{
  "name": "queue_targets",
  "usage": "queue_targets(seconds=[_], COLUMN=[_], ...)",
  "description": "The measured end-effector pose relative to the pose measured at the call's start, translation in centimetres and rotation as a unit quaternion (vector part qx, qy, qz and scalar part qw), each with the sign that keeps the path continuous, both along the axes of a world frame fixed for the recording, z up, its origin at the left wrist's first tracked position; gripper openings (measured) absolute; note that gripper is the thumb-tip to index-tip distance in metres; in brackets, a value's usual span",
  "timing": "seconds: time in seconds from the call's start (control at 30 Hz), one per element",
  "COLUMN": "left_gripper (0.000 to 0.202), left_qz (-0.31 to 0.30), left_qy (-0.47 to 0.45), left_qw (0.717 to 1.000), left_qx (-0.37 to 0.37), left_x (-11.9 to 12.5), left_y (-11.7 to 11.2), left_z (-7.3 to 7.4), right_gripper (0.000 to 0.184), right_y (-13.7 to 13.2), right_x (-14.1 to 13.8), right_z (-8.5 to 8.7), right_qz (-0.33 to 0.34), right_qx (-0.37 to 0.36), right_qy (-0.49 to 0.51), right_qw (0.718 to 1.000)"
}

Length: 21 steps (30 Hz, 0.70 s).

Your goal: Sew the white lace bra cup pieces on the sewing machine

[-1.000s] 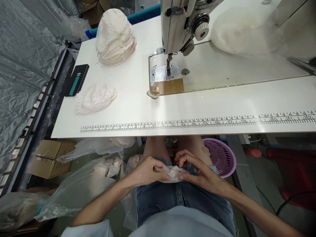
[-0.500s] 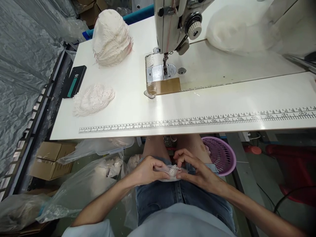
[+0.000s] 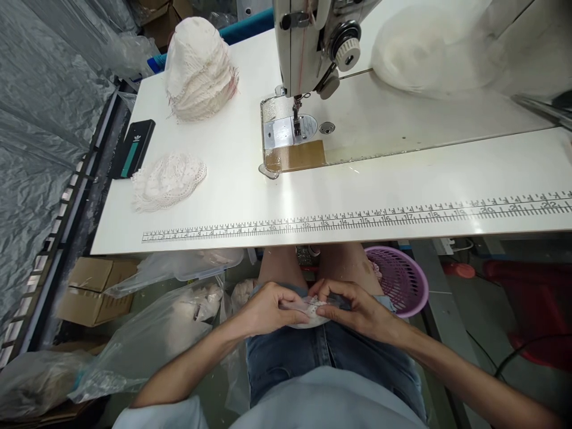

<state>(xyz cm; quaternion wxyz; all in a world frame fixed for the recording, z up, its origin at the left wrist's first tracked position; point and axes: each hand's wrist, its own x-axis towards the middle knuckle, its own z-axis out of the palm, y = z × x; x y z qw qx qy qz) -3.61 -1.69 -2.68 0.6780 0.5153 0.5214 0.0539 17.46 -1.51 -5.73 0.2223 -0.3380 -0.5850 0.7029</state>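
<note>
Over my lap, my left hand (image 3: 273, 308) pinches a small piece of white lace fabric (image 3: 313, 308) between thumb and fingers. My right hand (image 3: 351, 305) grips the same piece from the other side, with its thumb and fingertips closed on the lace edge. The fingers hide part of the fabric, so its full shape does not show. On the table beyond, a flat white lace piece (image 3: 170, 182) lies at the left. Behind it stands a stack of white fabric pieces (image 3: 199, 71). The sewing machine (image 3: 304, 53) has its needle area above the metal plate.
A black phone-sized case (image 3: 134, 149) lies at the table's left edge. A printed ruler (image 3: 357, 220) runs along the front. Scissors (image 3: 543, 110) rest at the right. Below are a purple basket (image 3: 417, 289), plastic bags (image 3: 147, 333) and a cardboard box (image 3: 96, 292).
My right hand's raised fingers have come down and closed onto the lace fabric, moving slightly left. My left hand keeps its hold in nearly the same place.
</note>
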Motion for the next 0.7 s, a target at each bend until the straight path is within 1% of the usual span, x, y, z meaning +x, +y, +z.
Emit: queue_targets(seconds=[0.13,0.27,0.43,0.53,0.6,0.7], left_gripper=[0.019,0.019,0.020,0.020,0.019,0.018], left_qz=[0.005,-0.012,-0.043,-0.057,-0.067,-0.080], left_qy=[0.010,0.040,0.056,0.049,0.042,0.038], left_qw=[1.000,0.999,0.997,0.996,0.996,0.995], left_qx=[-0.002,0.017,0.036,0.041,0.045,0.052], left_x=[0.0,-0.1,-0.3,-0.3,-0.3,-0.4], left_y=[0.1,0.3,0.7,0.8,0.8,0.7], left_z=[0.3,0.7,1.4,1.6,1.7,1.5], right_gripper=[0.024,0.023,0.024,0.025,0.028,0.030], right_y=[0.0,-0.1,0.2,0.4,0.6,0.9], right_x=[-0.2,-0.4,-0.4,-0.4,-0.4,-0.2], right_z=[-0.5,-0.7,-0.4,0.1,0.3,0.4], right_qz=[-0.018,-0.023,-0.024,-0.031,-0.017,0.034], right_qx=[-0.008,-0.029,-0.045,-0.065,-0.085,-0.096], right_qy=[-0.014,0.000,-0.002,-0.007,-0.002,-0.004], right_qw=[1.000,0.999,0.999,0.997,0.996,0.995])
